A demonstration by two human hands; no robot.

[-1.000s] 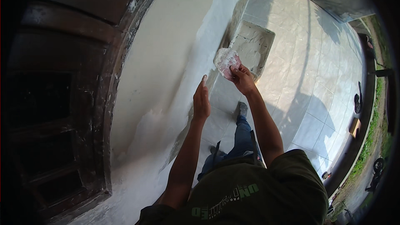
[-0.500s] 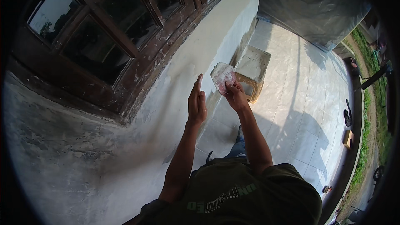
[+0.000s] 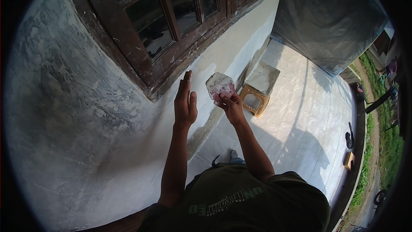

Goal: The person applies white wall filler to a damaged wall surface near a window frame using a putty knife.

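Note:
My right hand pinches a flat, roughly rounded putty scraper by its lower edge, between thumb and fingers. Whitish paste is smeared across the scraper's face, with reddish patches showing through. To its left, my left hand is raised with fingers stretched out and nothing in it. That hand appears in front of the wall, below the window; whether it touches the surface I cannot tell. Beyond my right hand, a rectangular tray of pale paste rests on or against a yellowish-brown stool.
A brown wooden window frame with glass panes stands out along the wall. Dark plastic sheeting hangs at the far end. Pale tiles cover the floor, and a small box sits by the right-hand ledge.
My view has turned toward the left, showing more of the wall. Both hands appear farther left in it, with a wider gap between them. The scraper remains in my right hand.

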